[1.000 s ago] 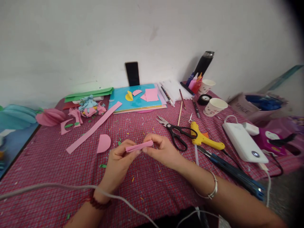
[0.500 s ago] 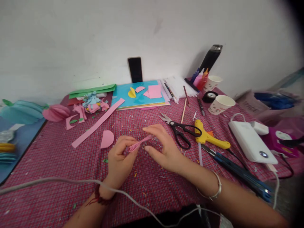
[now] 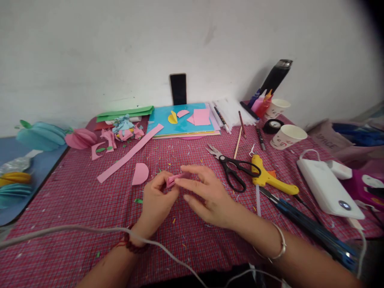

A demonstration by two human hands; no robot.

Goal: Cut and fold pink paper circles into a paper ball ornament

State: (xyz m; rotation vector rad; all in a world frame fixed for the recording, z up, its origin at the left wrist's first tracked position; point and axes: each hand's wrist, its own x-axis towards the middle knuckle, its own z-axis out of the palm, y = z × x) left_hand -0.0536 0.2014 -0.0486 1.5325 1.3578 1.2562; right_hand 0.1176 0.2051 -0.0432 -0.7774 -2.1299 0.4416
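A small stack of folded pink paper is pinched between the thumb and fingers of my left hand. My right hand is at the stack's right side, its index finger touching the layers and its other fingers apart, the thumb held clear below. Part of the stack is hidden behind the right fingers. To the left of my left hand lies a pink half-circle of paper, and beyond it a long pink paper strip. Black-handled scissors rest to the right of my right hand, jaws pointing away.
A yellow glue gun, a blue-handled cutter and a white power bank lie at right. Paper cups stand behind them. Coloured sheets sit by the wall. A white cable crosses in front.
The right fingers have come over the pink stack and now touch its layers; before, they stood open beside it. The left hand keeps its pinch. The whole view has shifted slightly.
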